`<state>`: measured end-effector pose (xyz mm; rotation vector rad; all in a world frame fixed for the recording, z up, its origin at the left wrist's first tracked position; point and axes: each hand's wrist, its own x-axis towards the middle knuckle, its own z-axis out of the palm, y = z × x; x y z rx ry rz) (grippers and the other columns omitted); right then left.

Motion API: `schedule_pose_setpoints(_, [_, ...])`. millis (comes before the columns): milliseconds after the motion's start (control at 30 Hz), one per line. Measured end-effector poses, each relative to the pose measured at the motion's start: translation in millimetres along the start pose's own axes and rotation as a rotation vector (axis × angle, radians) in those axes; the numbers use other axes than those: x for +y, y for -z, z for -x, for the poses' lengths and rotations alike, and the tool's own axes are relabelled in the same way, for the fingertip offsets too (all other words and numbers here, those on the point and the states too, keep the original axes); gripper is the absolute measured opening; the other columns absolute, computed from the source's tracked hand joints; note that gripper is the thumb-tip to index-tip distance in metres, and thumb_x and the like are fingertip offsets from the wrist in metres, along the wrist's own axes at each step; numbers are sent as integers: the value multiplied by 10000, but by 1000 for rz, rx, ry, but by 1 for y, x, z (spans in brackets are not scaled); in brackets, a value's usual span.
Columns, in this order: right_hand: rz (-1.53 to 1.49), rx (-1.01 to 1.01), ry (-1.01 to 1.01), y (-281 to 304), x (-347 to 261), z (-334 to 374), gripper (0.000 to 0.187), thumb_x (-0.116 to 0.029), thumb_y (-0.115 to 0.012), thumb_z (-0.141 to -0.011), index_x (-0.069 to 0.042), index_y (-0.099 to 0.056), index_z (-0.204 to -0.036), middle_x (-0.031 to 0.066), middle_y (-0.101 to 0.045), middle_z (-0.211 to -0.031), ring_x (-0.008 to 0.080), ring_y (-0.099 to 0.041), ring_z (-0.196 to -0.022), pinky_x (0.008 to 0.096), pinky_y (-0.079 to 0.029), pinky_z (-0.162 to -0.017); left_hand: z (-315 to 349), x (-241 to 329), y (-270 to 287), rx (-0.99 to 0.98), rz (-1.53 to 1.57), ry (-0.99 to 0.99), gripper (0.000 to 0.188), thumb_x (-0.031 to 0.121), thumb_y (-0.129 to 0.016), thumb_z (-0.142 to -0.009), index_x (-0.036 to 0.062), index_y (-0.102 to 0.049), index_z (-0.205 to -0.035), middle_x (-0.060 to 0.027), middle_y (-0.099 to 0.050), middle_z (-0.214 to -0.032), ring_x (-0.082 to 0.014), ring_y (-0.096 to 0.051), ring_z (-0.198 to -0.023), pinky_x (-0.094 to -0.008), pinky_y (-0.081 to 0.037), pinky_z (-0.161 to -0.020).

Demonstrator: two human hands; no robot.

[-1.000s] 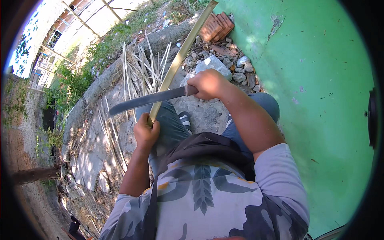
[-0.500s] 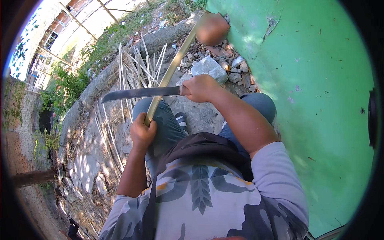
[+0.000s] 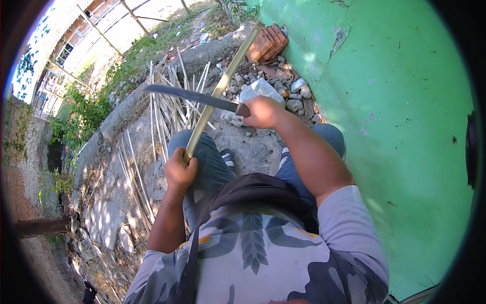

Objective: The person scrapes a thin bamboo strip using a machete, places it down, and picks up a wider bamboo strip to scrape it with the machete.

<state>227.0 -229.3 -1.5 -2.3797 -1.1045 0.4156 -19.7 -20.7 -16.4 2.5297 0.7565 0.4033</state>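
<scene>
A long, pale split strip, which looks like bamboo (image 3: 230, 71), slants up and away from my left knee. My left hand (image 3: 180, 169) is closed round its near end. In my right hand (image 3: 263, 112) is the brown handle of a machete (image 3: 190, 95). The dark, slightly curved blade points left and lies across the strip about midway along it; whether its edge bites into the strip I cannot tell. Beyond the blade, a loose pile of thin pale strips (image 3: 159, 114) rests on the ground, and more thin strips (image 3: 135, 177) lie left of my knee.
A green wall (image 3: 400, 126) runs along my right side. Ahead are grey rocks (image 3: 260, 91), rubble and stacked reddish bricks or tiles (image 3: 268, 43). A low rough stone ledge (image 3: 119, 119) curves along the left, with green plants (image 3: 88, 109) behind it.
My right hand and the machete have moved slightly up the strip, the blade's tip swinging upward and right. My left hand keeps its hold near my knee.
</scene>
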Motion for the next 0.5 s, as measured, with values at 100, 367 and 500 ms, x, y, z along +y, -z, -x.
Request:
schedule_pose_setpoints(100, [172, -116, 137, -13, -13, -4, 273, -309, -724, -786, -146, -728, -1004, 107, -744, -944, 326, -711, -917, 456, -558, -828, 1, -4, -1, -2, -11, -19, 263, 207, -672, -778, 38, -671, -979, -209, -669, -781, -404, -679, -754, -471, -536, -707])
schedule_pose_setpoints(367, [73, 180, 17, 10, 11, -8, 295, -373, -709, -840, -125, -710, -1000, 131, -736, -938, 363, -703, -924, 475, -553, -817, 5, -7, -4, 33, 79, -18, 261, 204, -680, -777, 34, -675, -975, -193, -670, -765, -369, -681, -701, -441, -536, -664])
schedule_pose_setpoints(500, [125, 72, -47, 27, -5, 11, 332, -415, -699, -859, -141, -700, -1047, 160, -729, -1016, 365, -697, -984, 468, -549, -864, 3, -4, 1, 14, 100, -17, 261, 214, -684, -783, 34, -677, -972, -189, -669, -755, -338, -692, -703, -437, -537, -667])
